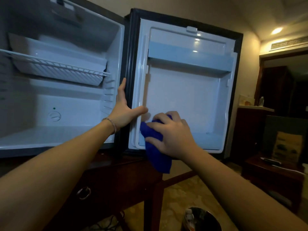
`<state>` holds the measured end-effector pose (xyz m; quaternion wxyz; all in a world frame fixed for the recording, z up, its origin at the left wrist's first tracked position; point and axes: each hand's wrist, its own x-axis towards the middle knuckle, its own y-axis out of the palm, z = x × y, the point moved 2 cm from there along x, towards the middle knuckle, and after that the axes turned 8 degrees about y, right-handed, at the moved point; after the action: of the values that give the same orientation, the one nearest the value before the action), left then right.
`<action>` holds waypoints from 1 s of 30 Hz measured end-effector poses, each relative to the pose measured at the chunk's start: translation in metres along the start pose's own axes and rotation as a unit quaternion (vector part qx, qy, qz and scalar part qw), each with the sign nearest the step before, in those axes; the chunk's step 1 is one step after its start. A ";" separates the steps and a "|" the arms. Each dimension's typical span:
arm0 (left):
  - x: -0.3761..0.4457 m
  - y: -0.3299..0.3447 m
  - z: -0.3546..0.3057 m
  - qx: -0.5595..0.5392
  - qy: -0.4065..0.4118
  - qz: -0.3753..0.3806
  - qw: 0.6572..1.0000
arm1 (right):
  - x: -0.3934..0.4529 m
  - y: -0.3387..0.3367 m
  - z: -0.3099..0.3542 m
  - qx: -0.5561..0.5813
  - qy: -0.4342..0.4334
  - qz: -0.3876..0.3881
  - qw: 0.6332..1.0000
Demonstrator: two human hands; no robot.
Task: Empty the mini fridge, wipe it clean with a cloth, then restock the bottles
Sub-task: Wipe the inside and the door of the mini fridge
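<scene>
The mini fridge (70,104) stands open with a bare white interior and a wire shelf (55,67) across its upper half. Its door (183,90) swings out to the right, its inner liner facing me. My right hand (170,132) grips a blue cloth (156,147) and presses it against the lower left of the door liner; the cloth's tail hangs below the door. My left hand (124,107) rests flat with spread fingers on the hinge edge between the fridge body and the door. No bottles show inside the fridge.
The fridge sits on a dark wooden cabinet (116,180) with a ring pull (84,192). A round bin (202,220) holding a bottle stands on the floor below. A dark low table (273,170) and a counter with a bottle (261,101) are at the right.
</scene>
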<state>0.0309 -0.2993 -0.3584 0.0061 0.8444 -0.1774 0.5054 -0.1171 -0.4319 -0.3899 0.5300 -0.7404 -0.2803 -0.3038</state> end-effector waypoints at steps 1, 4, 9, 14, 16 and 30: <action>0.000 0.000 0.001 0.000 0.000 0.001 1.000 | -0.005 -0.001 -0.006 -0.009 0.003 -0.001 1.000; 0.001 0.000 0.001 -0.005 -0.002 0.006 1.000 | -0.021 -0.006 -0.042 -0.025 0.050 0.053 0.997; 0.003 0.002 0.001 -0.002 0.002 0.000 1.000 | -0.044 -0.005 -0.081 -0.095 0.084 0.132 0.983; 0.003 0.002 0.001 0.001 0.005 -0.001 1.000 | -0.035 0.004 -0.081 -0.109 0.053 0.076 0.990; 0.003 0.002 0.001 -0.002 0.010 -0.005 1.000 | -0.026 -0.003 -0.088 -0.057 0.051 0.056 0.995; 0.000 0.002 0.001 -0.016 -0.004 -0.020 1.000 | 0.073 -0.027 -0.049 -0.020 0.195 -0.224 0.955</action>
<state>0.0310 -0.3015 -0.3591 0.0286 0.8496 -0.1686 0.4989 -0.0962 -0.4640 -0.3061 0.4775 -0.5958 -0.3238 -0.5587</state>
